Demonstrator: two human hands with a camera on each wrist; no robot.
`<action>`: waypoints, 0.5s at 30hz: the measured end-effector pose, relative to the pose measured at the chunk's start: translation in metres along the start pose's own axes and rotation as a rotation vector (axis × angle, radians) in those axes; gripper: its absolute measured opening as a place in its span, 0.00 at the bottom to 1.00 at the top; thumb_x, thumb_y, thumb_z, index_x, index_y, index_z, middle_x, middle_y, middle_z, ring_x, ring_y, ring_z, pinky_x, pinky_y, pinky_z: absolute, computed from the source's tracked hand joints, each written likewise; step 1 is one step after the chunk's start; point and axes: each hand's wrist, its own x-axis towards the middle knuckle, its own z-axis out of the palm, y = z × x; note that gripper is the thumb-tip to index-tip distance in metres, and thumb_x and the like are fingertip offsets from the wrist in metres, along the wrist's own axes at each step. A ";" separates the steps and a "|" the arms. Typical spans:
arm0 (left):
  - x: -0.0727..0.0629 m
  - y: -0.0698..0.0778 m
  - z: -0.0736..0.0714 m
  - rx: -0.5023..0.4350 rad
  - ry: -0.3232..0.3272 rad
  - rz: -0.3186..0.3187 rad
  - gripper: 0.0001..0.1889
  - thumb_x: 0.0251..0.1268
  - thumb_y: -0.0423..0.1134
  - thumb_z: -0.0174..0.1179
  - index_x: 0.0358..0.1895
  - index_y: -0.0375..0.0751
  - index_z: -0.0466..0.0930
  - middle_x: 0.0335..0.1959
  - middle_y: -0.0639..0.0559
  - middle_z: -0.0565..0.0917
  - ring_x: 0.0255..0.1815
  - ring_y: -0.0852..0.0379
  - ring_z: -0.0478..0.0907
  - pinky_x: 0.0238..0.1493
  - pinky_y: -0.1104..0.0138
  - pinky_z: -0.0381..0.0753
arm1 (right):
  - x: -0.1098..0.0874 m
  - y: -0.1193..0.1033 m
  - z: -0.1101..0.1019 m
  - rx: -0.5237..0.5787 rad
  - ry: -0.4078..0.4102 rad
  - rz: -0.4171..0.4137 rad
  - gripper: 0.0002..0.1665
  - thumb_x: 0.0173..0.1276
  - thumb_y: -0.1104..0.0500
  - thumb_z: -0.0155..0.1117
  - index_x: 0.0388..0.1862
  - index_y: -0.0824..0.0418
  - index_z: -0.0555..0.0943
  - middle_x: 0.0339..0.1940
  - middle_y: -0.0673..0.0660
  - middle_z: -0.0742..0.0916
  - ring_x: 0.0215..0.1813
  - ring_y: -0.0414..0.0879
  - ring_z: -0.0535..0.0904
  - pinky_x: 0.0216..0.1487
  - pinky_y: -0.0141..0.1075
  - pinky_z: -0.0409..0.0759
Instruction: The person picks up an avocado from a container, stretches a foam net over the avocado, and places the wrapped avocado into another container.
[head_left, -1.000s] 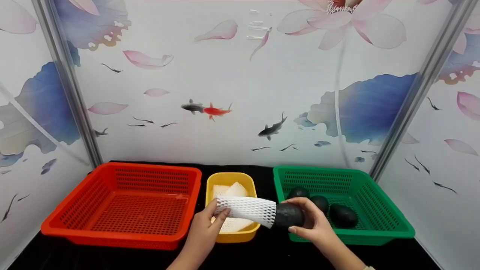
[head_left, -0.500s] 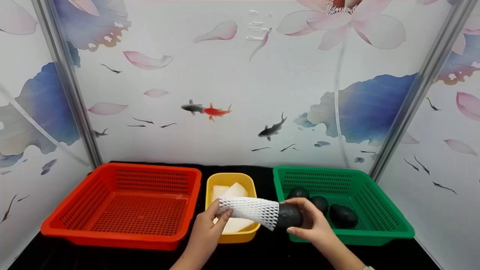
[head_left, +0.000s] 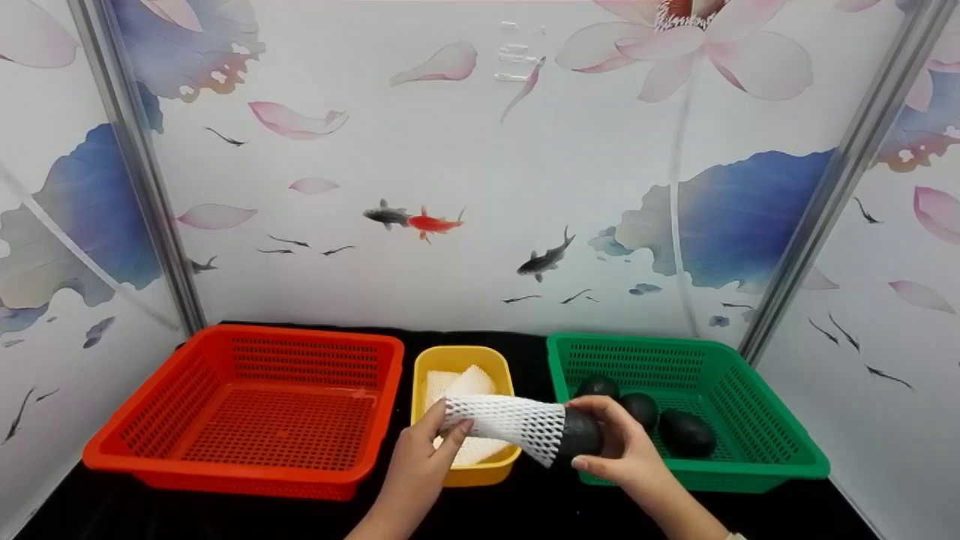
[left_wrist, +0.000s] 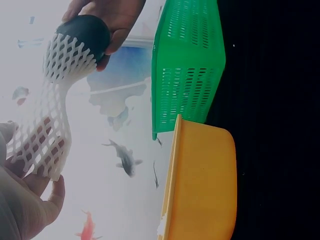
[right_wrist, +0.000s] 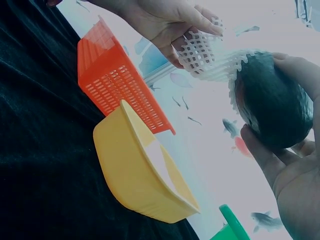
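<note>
A white foam net sleeve (head_left: 506,418) stretches between my two hands, its right end pulled partway over a dark avocado (head_left: 580,435). My left hand (head_left: 420,454) pinches the sleeve's far left end between thumb and fingers. With fingers and thumb curled around the bare end, my right hand (head_left: 628,448) grips the avocado. In the left wrist view the mesh (left_wrist: 65,62) widens around the fruit (left_wrist: 92,37) and narrows behind it. The right wrist view shows much of the avocado's dark skin (right_wrist: 272,102) uncovered.
Below the hands, a yellow bin (head_left: 480,476) holds more white foam sleeves (head_left: 472,381). On the right, a green basket (head_left: 780,450) contains several dark avocados (head_left: 686,433). A red basket (head_left: 247,476) stands at the left. Printed panels (head_left: 465,150) enclose the black-covered table (head_left: 255,517).
The sleeve has slid a little farther over the avocado, so less dark skin shows. My left hand has shifted slightly right; my right hand stays nearly still.
</note>
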 end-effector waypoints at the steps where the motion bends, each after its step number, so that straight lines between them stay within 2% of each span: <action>1: 0.000 0.000 0.000 0.001 0.000 0.002 0.08 0.72 0.42 0.57 0.42 0.40 0.77 0.43 0.53 0.85 0.45 0.60 0.80 0.44 0.60 0.79 | 0.000 0.000 0.000 0.001 -0.004 -0.003 0.35 0.57 0.75 0.67 0.63 0.74 0.66 0.60 0.63 0.76 0.57 0.51 0.77 0.52 0.41 0.80; 5: 0.000 0.001 0.001 0.008 0.001 0.001 0.07 0.71 0.42 0.57 0.41 0.41 0.77 0.41 0.54 0.84 0.44 0.60 0.80 0.44 0.60 0.79 | 0.000 -0.001 0.002 0.007 -0.027 -0.013 0.36 0.59 0.74 0.67 0.66 0.71 0.66 0.62 0.63 0.75 0.60 0.51 0.76 0.54 0.40 0.78; 12: 0.000 0.002 0.003 0.012 -0.012 -0.028 0.09 0.72 0.42 0.57 0.43 0.40 0.77 0.42 0.54 0.84 0.45 0.60 0.80 0.46 0.59 0.79 | 0.001 0.001 0.003 0.025 -0.153 -0.068 0.39 0.63 0.74 0.63 0.73 0.66 0.63 0.70 0.67 0.70 0.67 0.55 0.70 0.61 0.41 0.73; 15: 0.000 0.002 0.003 0.001 -0.014 -0.037 0.09 0.72 0.43 0.57 0.43 0.41 0.78 0.42 0.54 0.84 0.45 0.60 0.80 0.47 0.59 0.79 | 0.001 0.001 0.004 0.009 -0.176 -0.043 0.38 0.63 0.74 0.63 0.73 0.64 0.64 0.71 0.64 0.70 0.68 0.53 0.69 0.61 0.41 0.73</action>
